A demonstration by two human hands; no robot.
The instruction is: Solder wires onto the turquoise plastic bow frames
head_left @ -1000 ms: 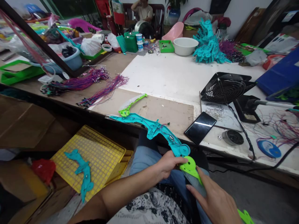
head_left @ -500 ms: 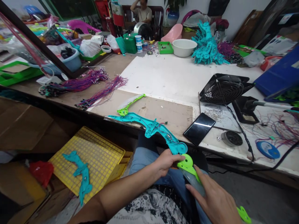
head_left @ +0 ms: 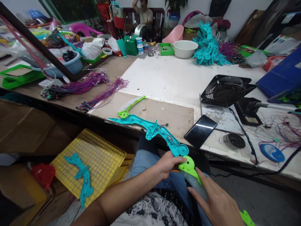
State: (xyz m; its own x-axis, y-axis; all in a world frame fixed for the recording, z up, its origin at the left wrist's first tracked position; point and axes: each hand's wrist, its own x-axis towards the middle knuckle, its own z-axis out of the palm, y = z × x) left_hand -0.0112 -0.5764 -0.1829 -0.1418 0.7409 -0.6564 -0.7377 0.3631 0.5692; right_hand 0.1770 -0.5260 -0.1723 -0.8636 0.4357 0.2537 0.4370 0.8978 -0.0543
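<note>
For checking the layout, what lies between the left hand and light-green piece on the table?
The teal piece stretches there, in the head view.

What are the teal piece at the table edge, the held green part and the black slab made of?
Teal piece: probably moulded plastic, satin, judging by its even colour and ridges. Green part: likely smooth plastic, bright and evenly coloured. Black slab: glass or glossy plastic face, given its reflection.

Single head-worn view: looking forward and down, left hand (head_left: 166,164) and right hand (head_left: 215,199) showing close at bottom, facing across near edge of worktop (head_left: 162,75), taking in wall (head_left: 198,5) beyond.
</note>
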